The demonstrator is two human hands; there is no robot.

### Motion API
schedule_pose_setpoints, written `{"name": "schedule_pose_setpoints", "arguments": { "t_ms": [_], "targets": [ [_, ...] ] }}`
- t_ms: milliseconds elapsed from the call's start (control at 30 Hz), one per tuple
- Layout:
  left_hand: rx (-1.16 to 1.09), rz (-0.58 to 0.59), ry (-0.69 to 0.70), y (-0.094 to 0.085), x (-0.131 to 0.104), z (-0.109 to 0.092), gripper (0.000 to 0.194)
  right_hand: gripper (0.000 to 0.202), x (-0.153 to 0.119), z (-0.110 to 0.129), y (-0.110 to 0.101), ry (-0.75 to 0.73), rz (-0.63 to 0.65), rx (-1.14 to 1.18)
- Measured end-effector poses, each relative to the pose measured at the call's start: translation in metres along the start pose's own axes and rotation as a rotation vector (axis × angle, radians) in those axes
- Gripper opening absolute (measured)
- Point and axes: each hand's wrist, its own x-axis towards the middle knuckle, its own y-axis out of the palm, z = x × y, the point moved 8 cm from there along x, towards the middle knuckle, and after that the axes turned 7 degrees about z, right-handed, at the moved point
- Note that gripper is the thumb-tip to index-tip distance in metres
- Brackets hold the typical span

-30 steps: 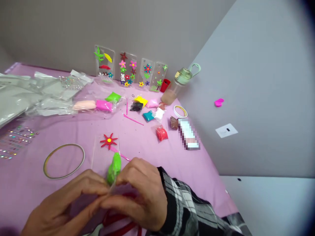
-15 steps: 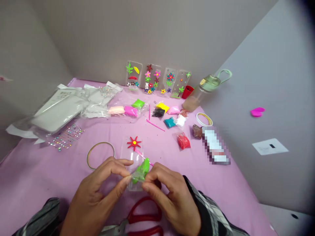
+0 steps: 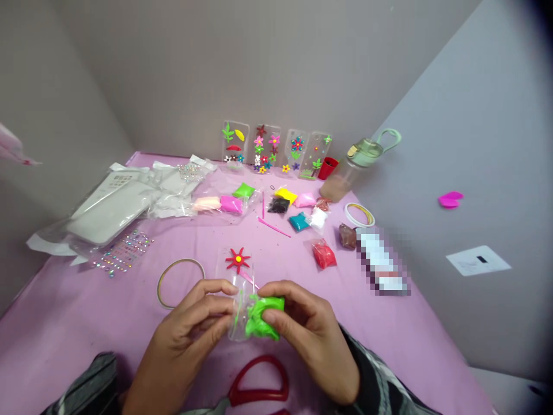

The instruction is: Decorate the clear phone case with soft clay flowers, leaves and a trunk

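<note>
1. The person's left hand (image 3: 190, 328) and right hand (image 3: 306, 340) are drawn close together low over the pink tablecloth (image 3: 64, 323), both pinched shut on one small clear bag of bright green clay (image 3: 259, 317).
2. The left hand's thumb and forefinger grip the bag's empty plastic edge; the right hand's thumb and fingers press on the green lump itself, which bulges toward three o'clock inside the bag.
3. At twelve o'clock from the bag, just beyond the fingers, lies a clear phone case (image 3: 235, 268) with a red clay flower (image 3: 237, 260) on it, yellow at its centre.
4. At ten o'clock from the hands rests a thin ring of tape (image 3: 161, 282), flat on the cloth.
5. At six o'clock, touching the frame's bottom edge, sit red scissor handles (image 3: 259, 380).
6. Further out toward twelve o'clock small clay packets are scattered: a red packet (image 3: 324, 255), a teal packet (image 3: 298, 221), a yellow packet (image 3: 286, 195) and a pink packet (image 3: 230, 204).
7. Against the far wall stand four decorated phone cases (image 3: 272, 148), upright in a row.
8. At two o'clock stands a green-lidded water bottle (image 3: 354, 167), tilted by the lens, with a red cup (image 3: 328, 168) just beside it.
9. At ten o'clock, well apart, lie clear plastic wrappers (image 3: 116, 202) and a sheet of gem stickers (image 3: 123, 253).
</note>
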Motion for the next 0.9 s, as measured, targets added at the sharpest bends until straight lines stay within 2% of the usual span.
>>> {"name": "schedule_pose_setpoints", "arguments": {
  "t_ms": [100, 200, 300, 400, 467, 533, 633, 767, 900],
  "targets": [
    [0.098, 0.09, 0.0, 0.007, 0.003, -0.002, 0.016, 0.012, 0.001, 0.001, -0.002, -0.019, -0.038, 0.012],
    [0.076, 0.15, 0.002, 0.012, 0.005, -0.005, 0.015, 0.01, 0.001, 0.005, -0.006, -0.07, -0.07, -0.067],
    [-0.017, 0.086, -0.057, 0.007, 0.006, 0.001, 0.014, 0.009, 0.0, 0.007, -0.01, -0.105, -0.114, -0.123],
    [-0.041, 0.031, -0.048, 0.003, 0.006, 0.003, 0.009, 0.01, -0.001, 0.008, -0.007, -0.125, -0.102, -0.165],
    [0.012, 0.002, -0.024, 0.001, 0.005, 0.001, 0.007, 0.011, -0.002, 0.011, -0.002, -0.167, -0.087, -0.224],
    [0.071, -0.028, -0.002, 0.0, 0.003, -0.002, 0.013, 0.011, -0.002, 0.014, 0.003, -0.213, -0.082, -0.291],
    [0.115, -0.051, 0.075, 0.0, 0.0, -0.01, 0.014, 0.01, -0.001, 0.014, 0.007, -0.222, -0.086, -0.335],
    [0.167, 0.003, 0.086, 0.005, -0.001, -0.012, 0.012, 0.009, 0.002, 0.007, 0.005, -0.18, -0.098, -0.292],
    [0.325, -0.04, 0.188, 0.0, -0.001, -0.02, 0.013, 0.006, 0.002, 0.004, 0.0, -0.164, -0.129, -0.226]
  ]
}}
